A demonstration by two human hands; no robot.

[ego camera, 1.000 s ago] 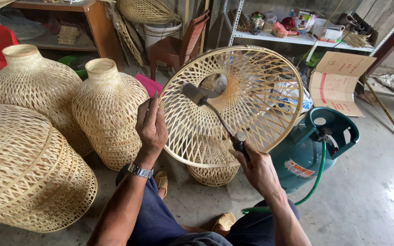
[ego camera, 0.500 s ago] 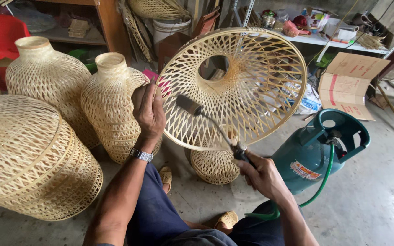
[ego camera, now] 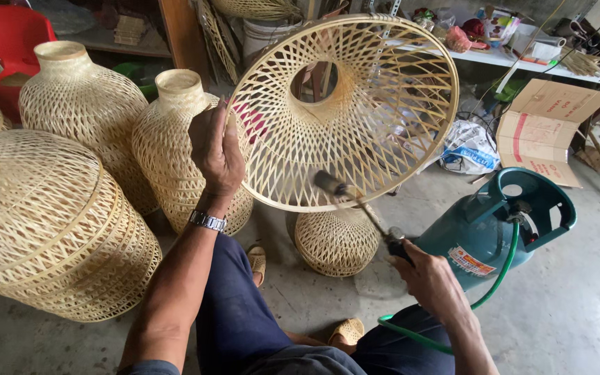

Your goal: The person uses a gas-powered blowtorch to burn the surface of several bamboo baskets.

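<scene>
My left hand (ego camera: 215,149) grips the left rim of a round woven bamboo lampshade (ego camera: 376,83) and holds it up, its open inside facing me, with a round hole at its centre. My right hand (ego camera: 430,278) is closed around the handle of a gas torch (ego camera: 359,203), whose nozzle points up at the lower part of the shade's weave. A green hose (ego camera: 501,274) runs from the torch hand to a teal gas cylinder (ego camera: 498,229) standing on the floor at the right.
Tall woven bamboo vase-shaped shades (ego camera: 81,104) (ego camera: 175,139) and a large bamboo dome (ego camera: 43,222) stand at the left. A small woven ball shade (ego camera: 336,242) sits on the floor under the torch. A cardboard box (ego camera: 550,128), a shelf and a red chair (ego camera: 15,42) lie behind.
The lampshade has been lifted and tilted so more of its inside faces me. The torch nozzle has shifted lower along the weave, nearer the bottom rim.
</scene>
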